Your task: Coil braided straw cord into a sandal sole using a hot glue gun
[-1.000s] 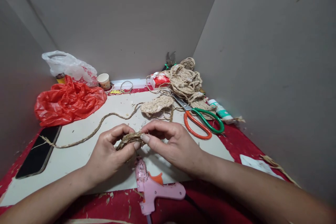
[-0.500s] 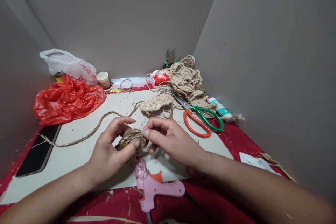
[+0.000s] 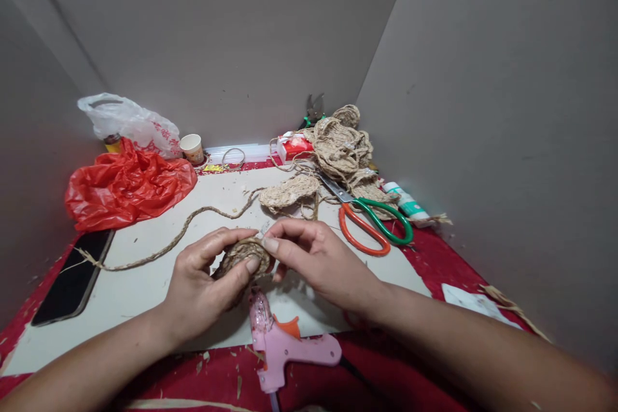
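A coiled piece of braided straw (image 3: 246, 256) is held up over the white board. My left hand (image 3: 205, 273) grips it from the left, thumb across its face and fingers along the top. At its right edge my right hand (image 3: 313, 257) pinches the straw between thumb and index finger. A pink glue gun (image 3: 284, 347) lies just below the coil, nozzle toward it. One straw braid (image 3: 181, 232) curves over the board behind my left hand. Beyond my hands sits a flat braided straw piece (image 3: 290, 193).
Scissors (image 3: 364, 225) with orange and green handles lie right of my right hand, beside a straw pile (image 3: 340, 145). A phone (image 3: 72, 277), a red plastic bag (image 3: 130, 187) and a paper cup (image 3: 192, 149) are at left. Grey panels enclose the table.
The fingers of my left hand have come down onto the coil's upper edge, and the coil is tilted to show more of its face. My right hand keeps its pinch.
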Tool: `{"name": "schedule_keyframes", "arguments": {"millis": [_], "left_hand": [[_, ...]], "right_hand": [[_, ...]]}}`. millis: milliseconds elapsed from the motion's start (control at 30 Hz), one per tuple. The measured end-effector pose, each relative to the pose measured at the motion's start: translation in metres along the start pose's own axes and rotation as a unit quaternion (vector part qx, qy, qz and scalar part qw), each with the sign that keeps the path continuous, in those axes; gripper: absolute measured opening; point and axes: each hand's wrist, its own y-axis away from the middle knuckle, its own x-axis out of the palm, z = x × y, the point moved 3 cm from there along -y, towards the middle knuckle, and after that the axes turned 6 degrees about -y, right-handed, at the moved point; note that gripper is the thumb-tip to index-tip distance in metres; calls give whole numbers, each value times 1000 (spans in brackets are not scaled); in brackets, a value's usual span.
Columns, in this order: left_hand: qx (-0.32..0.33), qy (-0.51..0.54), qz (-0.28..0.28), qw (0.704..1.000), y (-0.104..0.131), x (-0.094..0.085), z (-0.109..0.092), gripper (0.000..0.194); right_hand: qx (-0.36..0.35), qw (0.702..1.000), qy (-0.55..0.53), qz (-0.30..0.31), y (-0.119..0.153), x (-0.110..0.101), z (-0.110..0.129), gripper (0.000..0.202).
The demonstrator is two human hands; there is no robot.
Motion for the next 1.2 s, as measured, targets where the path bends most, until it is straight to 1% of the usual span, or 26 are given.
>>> {"name": "schedule_keyframes", "arguments": {"millis": [133,267,333,467,633,767,833,933,1033,1133,1200], "left_hand": [[-48,70,-40,996,0,-4,1,28],[-80,117,-61,988,-1,-4,-2,23],[-90,133,-60,985,-1,-3,-4,21],[-113,163,-46,979,0,1,-4,17],[-142,185,-9,972,2,5,-1,24],[-131,179,-33,974,2,5,0,27],[-129,179,-41,974,2,5,0,24],[-126,177,-42,975,3,3,0,16],[-129,177,-40,975,2,-1,2,13],[-122,172,-59,976,1,-4,5,21],[-107,166,-81,977,0,-7,6,28]], "right_hand": [[-83,995,53,-14,4,2,2,22],[-162,981,110,14,5,6,-1,14],[-183,974,132,21,5,6,-3,14],[-169,973,155,29,6,5,-8,15],[-143,980,134,36,5,4,-11,16],[-115,986,116,35,4,4,-12,16],[-125,984,122,40,4,5,-10,16],[-173,971,160,49,3,4,-5,16],[-218,951,210,57,3,3,-4,26],[-275,916,290,33,4,2,-6,36],[-308,887,343,19,4,2,-8,37]]}}
